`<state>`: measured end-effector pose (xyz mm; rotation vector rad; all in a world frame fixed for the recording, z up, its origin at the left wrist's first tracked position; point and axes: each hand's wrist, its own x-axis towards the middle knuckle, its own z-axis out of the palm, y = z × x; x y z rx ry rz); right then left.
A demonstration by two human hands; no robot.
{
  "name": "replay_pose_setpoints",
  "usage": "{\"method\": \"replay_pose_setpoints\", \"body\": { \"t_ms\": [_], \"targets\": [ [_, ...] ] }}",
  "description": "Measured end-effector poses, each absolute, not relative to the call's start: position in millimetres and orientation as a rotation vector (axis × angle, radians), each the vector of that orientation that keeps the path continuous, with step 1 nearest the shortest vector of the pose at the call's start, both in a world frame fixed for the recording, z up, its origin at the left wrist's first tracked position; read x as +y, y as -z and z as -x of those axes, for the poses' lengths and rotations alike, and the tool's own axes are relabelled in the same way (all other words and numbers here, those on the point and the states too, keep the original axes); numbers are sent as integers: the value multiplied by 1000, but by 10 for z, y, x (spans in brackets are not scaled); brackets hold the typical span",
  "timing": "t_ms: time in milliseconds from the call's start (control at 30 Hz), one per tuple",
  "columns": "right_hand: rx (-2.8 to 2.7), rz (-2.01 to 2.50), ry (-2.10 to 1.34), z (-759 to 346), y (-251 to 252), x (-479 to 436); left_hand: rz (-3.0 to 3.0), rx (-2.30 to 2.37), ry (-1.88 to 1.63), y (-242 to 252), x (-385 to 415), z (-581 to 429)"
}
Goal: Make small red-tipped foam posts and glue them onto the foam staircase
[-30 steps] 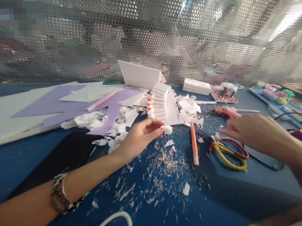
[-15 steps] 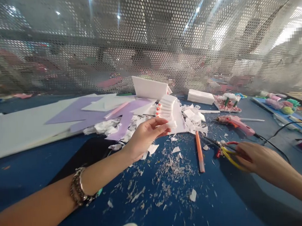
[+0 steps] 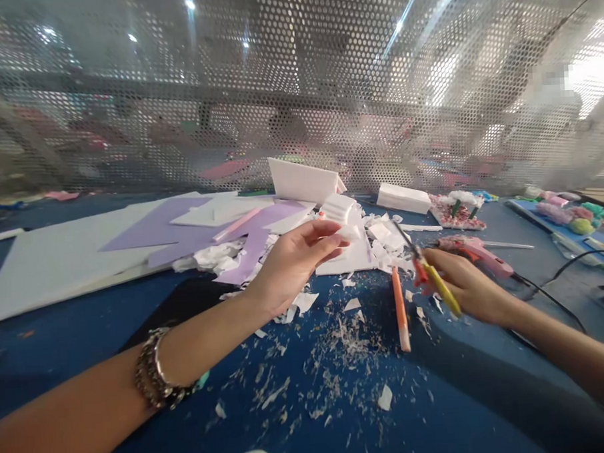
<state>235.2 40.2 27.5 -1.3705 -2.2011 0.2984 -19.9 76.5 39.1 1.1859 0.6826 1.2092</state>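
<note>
Between the thumb and fingers of my left hand (image 3: 296, 263) is a small crumpled white piece of paper (image 3: 350, 233). Behind it stands a small stepped white foam-board piece (image 3: 338, 206), partly hidden by that hand, with a red bit at its side. My right hand (image 3: 459, 283) grips scissors (image 3: 437, 284) with red and yellow handles, their dark tips pointing up and left over the paper scraps (image 3: 387, 239). An orange marker-like stick (image 3: 400, 309) lies on the table between my hands.
A pink glue gun (image 3: 476, 252) with its cord lies at the right. White and lilac sheets (image 3: 68, 263) are stacked at the left. A folded white board (image 3: 304, 179) and a white block (image 3: 403, 198) stand near the perforated metal screen (image 3: 296, 86). Shavings (image 3: 347, 338) cover the blue table.
My right hand has lifted the scissors and moved left and up, bringing them nearer my left hand. The left hand has shifted slightly, still pinching the white piece.
</note>
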Motion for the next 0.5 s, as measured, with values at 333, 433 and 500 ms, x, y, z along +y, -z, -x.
{"method": "replay_pose_setpoints", "body": {
  "t_ms": [333, 433, 500],
  "targets": [
    [-2116, 991, -548, -1896, -203, 673, -1205, 655, -1424, -533, 908, 102],
    [-2168, 985, -514, -1853, -110, 694, -1198, 672, -1407, -496, 901, 116],
    [-2203, 986, -514, -1830, -64, 675, -1184, 672, -1404, -482, 880, 117]
  ]
}}
